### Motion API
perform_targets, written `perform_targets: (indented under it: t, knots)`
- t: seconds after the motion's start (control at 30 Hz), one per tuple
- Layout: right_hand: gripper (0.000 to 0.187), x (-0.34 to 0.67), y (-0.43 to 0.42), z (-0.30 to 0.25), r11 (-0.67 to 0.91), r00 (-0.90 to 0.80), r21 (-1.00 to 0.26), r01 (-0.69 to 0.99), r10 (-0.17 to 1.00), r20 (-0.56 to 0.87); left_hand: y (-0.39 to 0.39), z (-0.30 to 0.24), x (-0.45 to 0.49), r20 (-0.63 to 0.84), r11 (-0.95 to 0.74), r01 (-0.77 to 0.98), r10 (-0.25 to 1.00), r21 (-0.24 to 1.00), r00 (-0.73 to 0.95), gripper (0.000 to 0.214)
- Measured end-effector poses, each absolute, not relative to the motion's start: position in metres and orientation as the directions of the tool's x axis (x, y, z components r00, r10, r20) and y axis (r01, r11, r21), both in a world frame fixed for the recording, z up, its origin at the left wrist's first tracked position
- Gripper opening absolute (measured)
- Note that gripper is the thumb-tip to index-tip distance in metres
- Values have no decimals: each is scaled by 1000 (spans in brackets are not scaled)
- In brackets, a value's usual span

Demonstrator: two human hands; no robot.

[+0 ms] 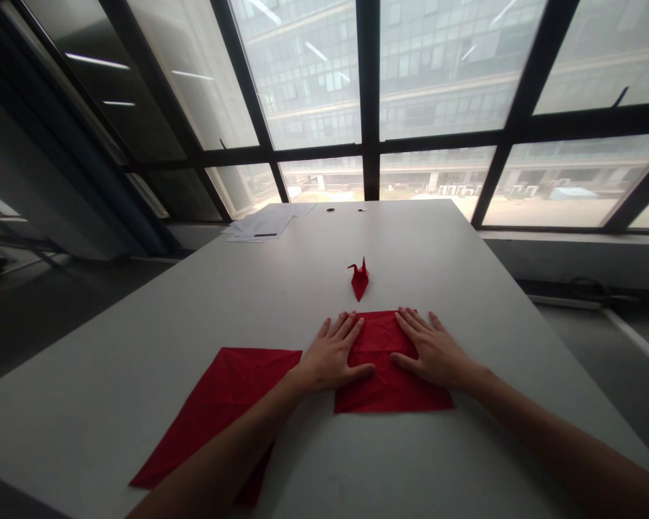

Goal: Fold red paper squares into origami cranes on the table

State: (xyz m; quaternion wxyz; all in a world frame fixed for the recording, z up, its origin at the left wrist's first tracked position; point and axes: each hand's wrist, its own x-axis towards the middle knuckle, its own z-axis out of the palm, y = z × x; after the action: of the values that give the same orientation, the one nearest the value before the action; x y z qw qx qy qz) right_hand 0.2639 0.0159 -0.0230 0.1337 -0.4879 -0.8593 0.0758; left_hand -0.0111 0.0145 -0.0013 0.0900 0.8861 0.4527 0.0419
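A creased red sheet of paper (389, 393) lies flat on the white table in front of me. My left hand (332, 357) rests palm down over its left edge, fingers stretched out. On its right side my right hand (430, 346) presses down flat, the fingers straight and the thumb pointing inward. Just beyond the sheet stands a folded red paper crane (360, 281), touched by neither hand. To the left, a second red sheet (221, 400) lies partly under my left forearm, which hides some of it.
The white table (195, 310) stretches away toward large windows (438, 72) with dark frames. White papers (267, 222) with a dark, thin item (265, 235) on them lie at its far left. A small dark round spot (330, 210) is near the far edge.
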Motion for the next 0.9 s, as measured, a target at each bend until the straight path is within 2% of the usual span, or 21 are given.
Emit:
perform_targets:
  t: [0.17, 0.3, 0.37, 0.5, 0.57, 0.67, 0.8, 0.9]
  knots:
    - [93, 265, 16, -23, 506, -484, -255, 824, 863, 146, 15, 0, -11, 27, -574, 785, 811, 235, 585, 92]
    - [92, 265, 16, -23, 504, -479, -260, 823, 864, 159, 15, 6, -4, 248, -523, 764, 852, 378, 461, 67]
    - [92, 265, 16, -23, 505, -478, -262, 823, 863, 163, 14, 9, 0, 297, -540, 734, 841, 412, 452, 60]
    - [91, 265, 16, -24, 508, -480, -269, 819, 862, 166, 11, 11, 3, 185, -627, 706, 776, 328, 603, 61]
    - [81, 264, 16, -25, 507, -476, -295, 810, 862, 175, 10, 10, 2, 122, -649, 700, 753, 296, 647, 65]
    - [59, 265, 21, -26, 439, -370, -415, 797, 898, 239, 11, 8, 1, 87, -643, 710, 755, 286, 649, 67]
    - [53, 270, 29, -25, 304, -56, -662, 685, 928, 368, 12, 8, 1, 76, -625, 723, 770, 294, 634, 63]
    - [45, 273, 31, -23, 307, 36, -746, 591, 914, 405, 13, 8, 1, 76, -619, 727, 775, 297, 628, 60]
